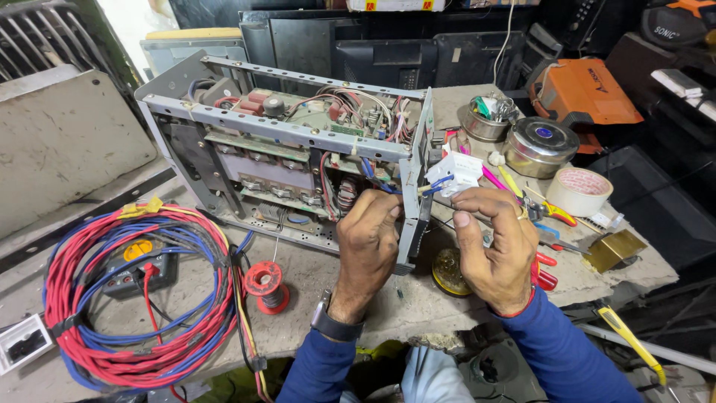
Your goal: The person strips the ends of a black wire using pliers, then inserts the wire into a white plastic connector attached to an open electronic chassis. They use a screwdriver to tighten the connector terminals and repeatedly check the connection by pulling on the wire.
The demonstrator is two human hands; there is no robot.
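An opened grey metal chassis (224, 119) with circuit boards and wiring lies on its side on the workbench. My left hand (367, 242) pinches wires at the chassis's front panel (415, 201), just inside it. My right hand (496, 250) is closed around a thin tool or wire whose tip points at a white rocker switch (456, 173) mounted on the panel, with blue wires coming from it. A watch sits on my left wrist and both arms wear blue sleeves.
A coil of red and blue wire (138, 298) and a multimeter (138, 272) lie at left beside a red solder spool (265, 285). Right of the chassis are metal tins (538, 145), a tape roll (580, 190), pliers and screwdrivers (552, 216), and an orange case (585, 93).
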